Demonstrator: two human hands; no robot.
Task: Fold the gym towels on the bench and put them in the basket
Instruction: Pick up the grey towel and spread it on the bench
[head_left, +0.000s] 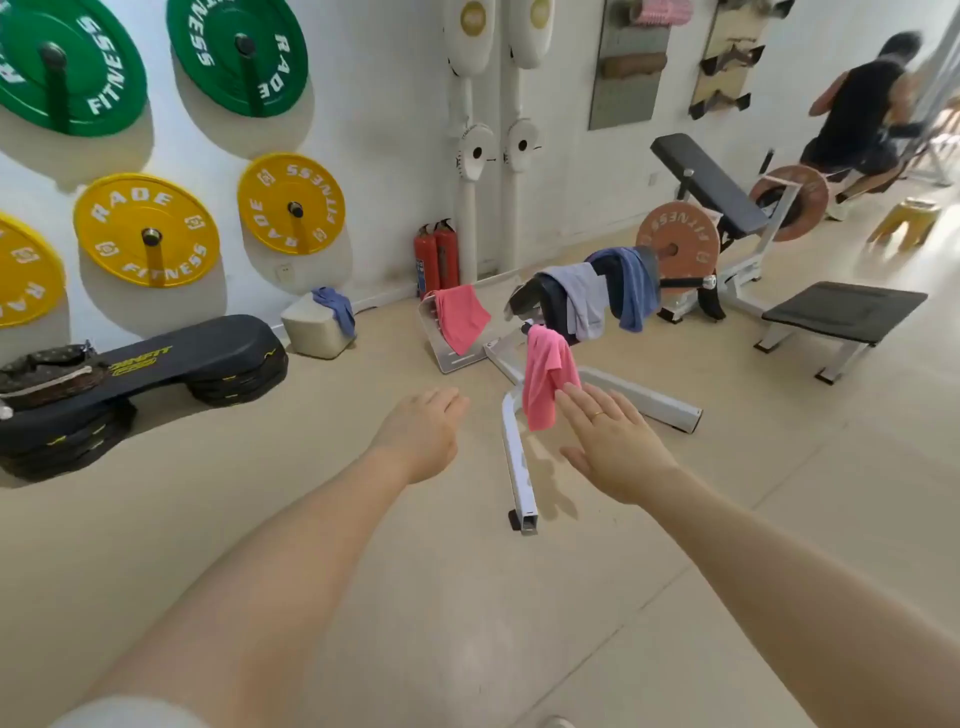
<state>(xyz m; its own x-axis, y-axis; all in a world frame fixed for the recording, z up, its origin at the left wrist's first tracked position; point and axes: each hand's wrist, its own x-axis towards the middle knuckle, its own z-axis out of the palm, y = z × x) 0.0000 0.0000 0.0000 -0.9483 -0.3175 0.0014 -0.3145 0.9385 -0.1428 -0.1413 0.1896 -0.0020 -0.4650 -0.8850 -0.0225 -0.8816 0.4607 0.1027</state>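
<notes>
Two open hands reach toward a gym machine (597, 291) draped with towels: a blue towel (631, 286), a grey towel (584, 299), and nearest, a pink towel (545, 379) hanging lengthwise straight ahead. Right hand (613, 441), its grip empty, almost touches the towel; left hand (421, 431) hovers apart. Against the wall, a pale basket (317, 330) has blue cloth (335, 306) over its rim.

Towels (587, 301) over bench (550, 301), basket (314, 330) left.

Both bare arms are reaching forward, the left hand (423, 431) hanging palm down with fingers loosely together, the right hand (610, 441) spreading flat and empty, fingers extended.
</notes>
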